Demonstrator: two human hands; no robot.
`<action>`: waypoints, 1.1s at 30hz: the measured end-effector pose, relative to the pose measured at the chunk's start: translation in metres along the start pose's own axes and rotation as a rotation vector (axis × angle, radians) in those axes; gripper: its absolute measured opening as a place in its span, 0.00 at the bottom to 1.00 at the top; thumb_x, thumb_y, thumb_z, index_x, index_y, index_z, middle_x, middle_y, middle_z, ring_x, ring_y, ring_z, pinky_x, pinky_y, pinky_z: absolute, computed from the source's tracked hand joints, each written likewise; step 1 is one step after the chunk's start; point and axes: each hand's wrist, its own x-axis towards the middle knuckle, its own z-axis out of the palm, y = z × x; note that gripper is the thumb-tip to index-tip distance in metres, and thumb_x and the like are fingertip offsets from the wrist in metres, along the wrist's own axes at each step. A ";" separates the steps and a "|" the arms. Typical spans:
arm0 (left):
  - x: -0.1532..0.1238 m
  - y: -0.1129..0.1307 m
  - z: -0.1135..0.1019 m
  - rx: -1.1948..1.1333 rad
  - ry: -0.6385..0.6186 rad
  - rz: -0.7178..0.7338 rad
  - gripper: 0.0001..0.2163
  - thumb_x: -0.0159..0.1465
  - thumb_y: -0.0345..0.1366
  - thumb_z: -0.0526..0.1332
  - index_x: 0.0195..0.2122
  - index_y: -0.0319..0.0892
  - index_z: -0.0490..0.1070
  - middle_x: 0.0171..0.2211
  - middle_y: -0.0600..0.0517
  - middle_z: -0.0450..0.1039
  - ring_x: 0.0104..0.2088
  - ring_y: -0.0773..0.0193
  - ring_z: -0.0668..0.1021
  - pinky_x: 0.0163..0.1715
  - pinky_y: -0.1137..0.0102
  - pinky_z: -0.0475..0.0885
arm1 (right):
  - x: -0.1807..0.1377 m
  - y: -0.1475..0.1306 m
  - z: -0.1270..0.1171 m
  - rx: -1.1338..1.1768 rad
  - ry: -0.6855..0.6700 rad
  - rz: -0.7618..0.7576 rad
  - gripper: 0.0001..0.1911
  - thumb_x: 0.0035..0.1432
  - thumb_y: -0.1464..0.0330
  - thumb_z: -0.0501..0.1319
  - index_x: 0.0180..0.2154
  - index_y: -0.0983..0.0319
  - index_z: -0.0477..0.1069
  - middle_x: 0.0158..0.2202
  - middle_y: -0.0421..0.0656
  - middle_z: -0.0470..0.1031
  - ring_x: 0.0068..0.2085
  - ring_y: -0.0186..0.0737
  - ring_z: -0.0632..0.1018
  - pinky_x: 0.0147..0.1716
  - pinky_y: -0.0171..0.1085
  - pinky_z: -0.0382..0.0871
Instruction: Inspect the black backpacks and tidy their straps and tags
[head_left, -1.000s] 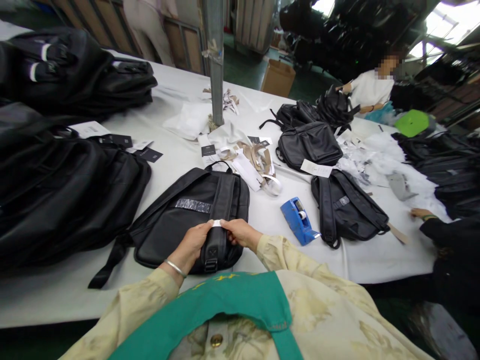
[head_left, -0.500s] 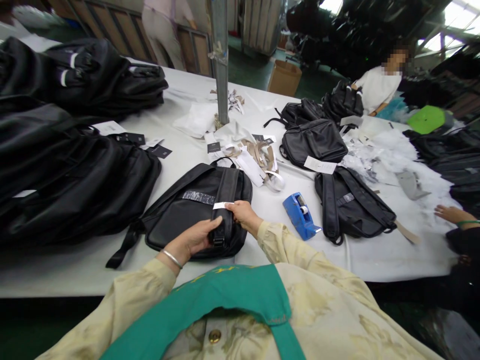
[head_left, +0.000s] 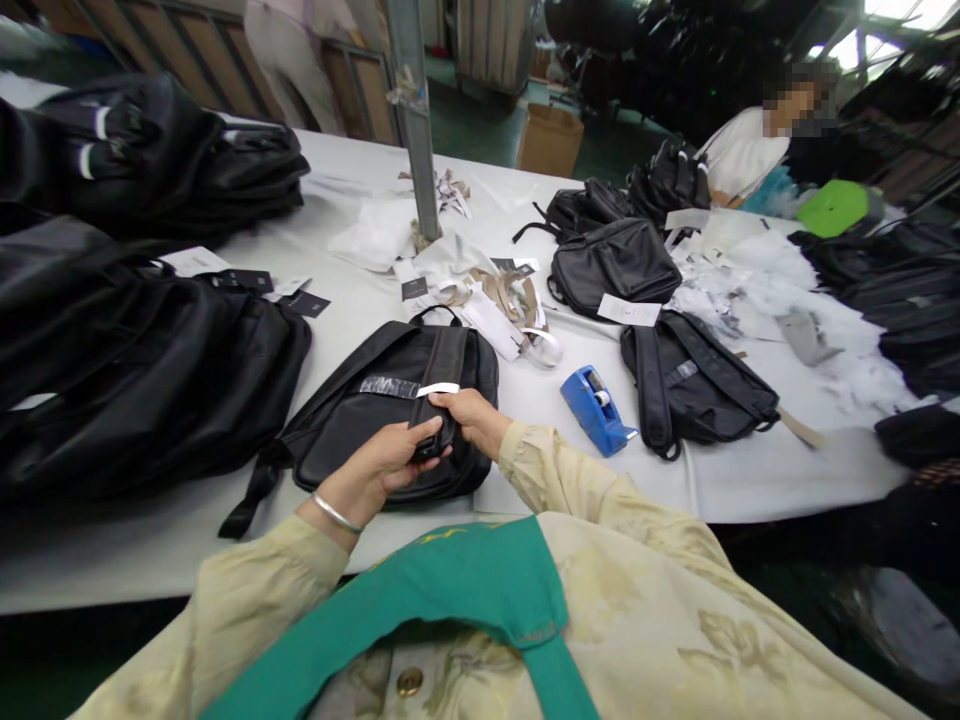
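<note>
Black backpack (head_left: 337, 440), left hand (head_left: 394, 455) gripping its strap (head_left: 448, 352) low, right hand (head_left: 474, 415) pinching strap beside white band (head_left: 438, 389)

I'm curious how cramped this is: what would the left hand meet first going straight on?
Probably the right hand, close ahead at the strap the left hand holds; depth is unclear.

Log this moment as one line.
left hand: holding strap; right hand: holding strap, by white band; backpack: on table; tape dispenser: right of backpack

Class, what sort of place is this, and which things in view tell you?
Probably a bag workshop or packing room: piled black backpacks, a blue tape dispenser and a cardboard box.
</note>
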 end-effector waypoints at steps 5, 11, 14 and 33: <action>0.004 0.017 -0.006 0.132 -0.191 0.019 0.18 0.61 0.49 0.66 0.39 0.36 0.75 0.35 0.40 0.81 0.33 0.55 0.83 0.27 0.67 0.77 | 0.001 -0.025 -0.028 -0.068 -0.145 0.180 0.06 0.62 0.70 0.63 0.34 0.67 0.73 0.25 0.42 0.77 0.27 0.37 0.77 0.30 0.37 0.77; 0.019 -0.007 -0.107 0.854 0.281 0.419 0.17 0.57 0.52 0.64 0.34 0.41 0.77 0.35 0.40 0.82 0.41 0.46 0.83 0.42 0.60 0.76 | -0.026 -0.016 -0.109 -0.623 -0.006 0.163 0.16 0.58 0.59 0.69 0.33 0.67 0.73 0.25 0.46 0.76 0.26 0.39 0.77 0.29 0.38 0.75; 0.013 -0.049 -0.166 1.044 0.493 0.686 0.18 0.60 0.48 0.61 0.44 0.40 0.76 0.42 0.39 0.81 0.44 0.45 0.82 0.48 0.57 0.74 | -0.045 0.019 -0.123 -0.635 0.146 0.109 0.15 0.64 0.59 0.60 0.36 0.66 0.72 0.31 0.49 0.78 0.31 0.41 0.79 0.34 0.41 0.76; 0.054 -0.016 -0.144 1.904 -0.357 0.831 0.21 0.61 0.24 0.53 0.53 0.41 0.75 0.50 0.40 0.79 0.47 0.50 0.82 0.45 0.59 0.77 | -0.092 0.153 -0.019 -1.549 -0.159 -1.148 0.09 0.63 0.73 0.56 0.43 0.64 0.74 0.45 0.49 0.76 0.44 0.42 0.73 0.44 0.42 0.66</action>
